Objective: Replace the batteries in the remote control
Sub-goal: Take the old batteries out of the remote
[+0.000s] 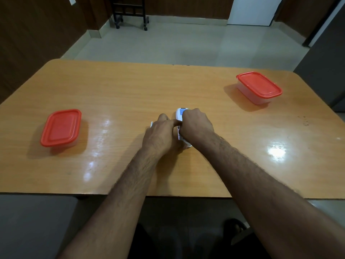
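We see both hands meeting over the remote control (180,116), which lies on the wooden table (130,86) a little toward its near edge, roughly midway between its left and right sides. The right hand (196,125) is curled down over the remote from the right, fingers wrapped across its white body so that only the far end, with a blue-printed label, and a sliver of the near end show. The left hand (161,134) presses in from the left of the remote, its forefinger stretched across to touch the remote's side beside the right hand's knuckles. A small white edge (151,124) peeks out at the far left of the left hand; it may be the battery cover, but too little shows for us to be sure. Whether the left hand's other fingers grip anything we cannot tell.

Well to the left of the remote sits a clear container with a red lid (61,127), closed. Well to the remote's right and farther back stands a second red-lidded container (259,87), also closed. Beyond the table, past the remote, lies pale tiled floor (177,43).
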